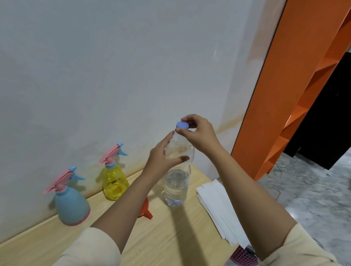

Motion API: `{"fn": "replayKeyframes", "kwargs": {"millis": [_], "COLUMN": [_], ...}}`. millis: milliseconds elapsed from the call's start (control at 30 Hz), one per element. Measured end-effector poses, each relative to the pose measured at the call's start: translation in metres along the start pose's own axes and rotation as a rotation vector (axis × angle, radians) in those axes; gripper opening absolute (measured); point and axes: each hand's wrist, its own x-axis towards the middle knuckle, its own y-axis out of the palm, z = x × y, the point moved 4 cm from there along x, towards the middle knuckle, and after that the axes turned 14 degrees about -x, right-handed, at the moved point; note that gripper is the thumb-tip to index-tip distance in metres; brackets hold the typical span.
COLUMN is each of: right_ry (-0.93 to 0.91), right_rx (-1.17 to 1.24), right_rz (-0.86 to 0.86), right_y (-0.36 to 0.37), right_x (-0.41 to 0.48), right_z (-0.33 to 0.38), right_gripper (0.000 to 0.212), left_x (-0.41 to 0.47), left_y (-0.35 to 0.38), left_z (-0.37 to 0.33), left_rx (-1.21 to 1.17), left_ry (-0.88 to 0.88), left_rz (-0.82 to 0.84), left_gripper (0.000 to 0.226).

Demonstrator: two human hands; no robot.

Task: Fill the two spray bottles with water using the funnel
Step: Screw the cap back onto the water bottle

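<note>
Pinching the round blue cap (182, 125) with my right hand (197, 134), I grip the clear plastic water bottle (177, 183) in my left hand (162, 155); squeezing could slop water. At nine o'clock stand the blue plastic spray bottle (72, 206) and yellow plastic spray bottle (115, 182).

Water bottle (176, 187): clear glossy plastic; cap (182, 125) matt blue plastic. Spray bottles: blue one (72, 205) opaque, smooth; yellow one (115, 183) translucent, shiny. Bench (162, 236): pale wood grain, smooth. Napkins (221, 207): white paper, matt

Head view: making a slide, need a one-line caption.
Left hand holds the bottle, right hand pinches its cap; blue sprayer, yellow sprayer and funnel nearby.
</note>
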Motion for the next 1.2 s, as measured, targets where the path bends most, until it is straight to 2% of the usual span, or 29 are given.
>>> {"fn": "replayKeyframes", "kwargs": {"millis": [167,233,367,600,800,900,967,1067,1133,1200], "right_ry": [-0.034,-0.033,-0.04,-0.029,0.115,0.08,0.017,-0.028,-0.047,-0.031], "right_rx": [0.024,0.06,0.004,-0.037,-0.27,-0.193,-0.02,0.203,0.193,0.141], "right_rz": [0.195,0.211,0.125,-0.22,-0.323,-0.211,-0.022,0.247,0.277,0.217], "right_y": [0.01,0.015,0.016,0.019,0.012,0.01,0.013,0.014,0.012,0.01], "right_x": [0.001,-0.001,0.001,-0.009,-0.009,-0.003,0.001,-0.002,-0.002,-0.001], "right_z": [-0.009,-0.014,-0.011,-0.007,-0.003,-0.009,-0.014,-0.018,-0.018,-0.017], "right_gripper": [0.033,0.033,0.028,0.02,0.036,0.033,0.027,0.03,0.029,0.027], "left_x": [0.005,0.005,0.006,0.008,0.006,0.005,0.005,0.004,0.003,0.003], "left_y": [-0.005,-0.006,-0.006,-0.005,-0.003,-0.001,-0.001,-0.004,-0.005,-0.005], "left_z": [0.005,0.006,0.007,0.008,0.008,0.007,0.005,0.005,0.007,0.008], "left_rx": [-0.06,-0.072,-0.093,-0.074,-0.041,-0.051,-0.055,-0.052,-0.059,-0.063], "left_ry": [-0.041,-0.047,-0.064,-0.067,-0.047,-0.048,-0.055,-0.054,-0.052,-0.048], "left_rz": [0.001,-0.012,-0.021,-0.011,-0.033,-0.024,-0.016,-0.026,-0.036,-0.044], "left_gripper": [0.089,0.089,0.089,0.092,0.094,0.092,0.091,0.091,0.091,0.09]}}
